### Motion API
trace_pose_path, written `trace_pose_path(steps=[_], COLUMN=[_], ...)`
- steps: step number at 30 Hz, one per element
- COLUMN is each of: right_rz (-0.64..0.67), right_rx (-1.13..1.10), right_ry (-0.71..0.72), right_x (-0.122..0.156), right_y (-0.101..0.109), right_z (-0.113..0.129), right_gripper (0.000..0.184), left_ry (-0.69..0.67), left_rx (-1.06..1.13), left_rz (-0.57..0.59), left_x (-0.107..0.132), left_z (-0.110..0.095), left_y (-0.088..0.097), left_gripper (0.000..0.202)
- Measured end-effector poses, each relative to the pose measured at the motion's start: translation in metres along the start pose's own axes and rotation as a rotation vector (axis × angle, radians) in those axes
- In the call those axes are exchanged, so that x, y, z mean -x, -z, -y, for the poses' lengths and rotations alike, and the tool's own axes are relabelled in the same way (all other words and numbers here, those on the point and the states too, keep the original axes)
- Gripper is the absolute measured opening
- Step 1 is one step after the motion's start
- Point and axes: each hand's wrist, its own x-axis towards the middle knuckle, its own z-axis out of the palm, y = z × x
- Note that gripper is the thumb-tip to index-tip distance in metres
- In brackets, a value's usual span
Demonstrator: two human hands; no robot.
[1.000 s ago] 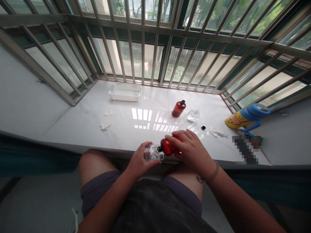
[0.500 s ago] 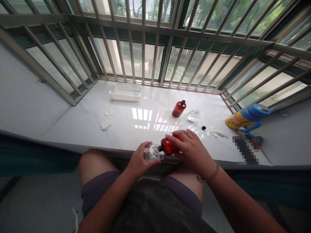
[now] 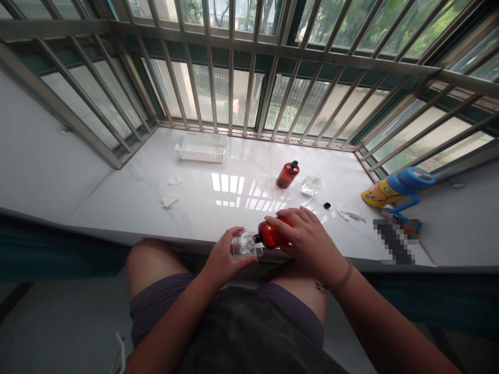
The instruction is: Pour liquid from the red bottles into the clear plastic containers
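My left hand (image 3: 227, 254) is closed around the sides of a small clear glass container (image 3: 246, 245), just off the front edge of the sill. My right hand (image 3: 306, 234) grips a red bottle (image 3: 268, 235) from above and tips it to the left. The bottle's uncapped black neck (image 3: 257, 238) is at the mouth of the clear container. Whether liquid is flowing out I cannot tell. A black cap (image 3: 327, 205) lies on the sill beyond my right hand.
Farther back on the white sill (image 3: 234, 208) stand a second red bottle (image 3: 287, 175) with a black cap and another clear container (image 3: 311, 185). A white basket (image 3: 200, 149) is at the back left, a blue-and-yellow flask (image 3: 397, 187) on the right. Crumpled tissues (image 3: 169, 201) lie about. Metal bars (image 3: 268, 49) enclose the window.
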Motion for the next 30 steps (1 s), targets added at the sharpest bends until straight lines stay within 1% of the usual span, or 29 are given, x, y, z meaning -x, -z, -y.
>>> trace_pose_path(steps=[16,24,30], right_rz=[0.003,0.013,0.015], right_rx=[0.013,0.011,0.011], right_ry=[0.001,-0.009,-0.007], right_x=[-0.0012,-0.0005,0.0006], right_y=[0.002,0.0024,0.0029], right_z=[0.0017,0.0001,-0.0002], right_gripper=[0.061,0.062,0.061], left_ry=[-0.016,-0.007,0.003], left_rx=[-0.024,-0.052,-0.057], left_rz=[-0.007,-0.006,-0.007], left_x=[0.0007,0.0007,0.0004], left_z=[0.0007,-0.0018,-0.0001], left_y=[0.0006,0.0005,0.0008], left_gripper=[0.084,0.084,0.085])
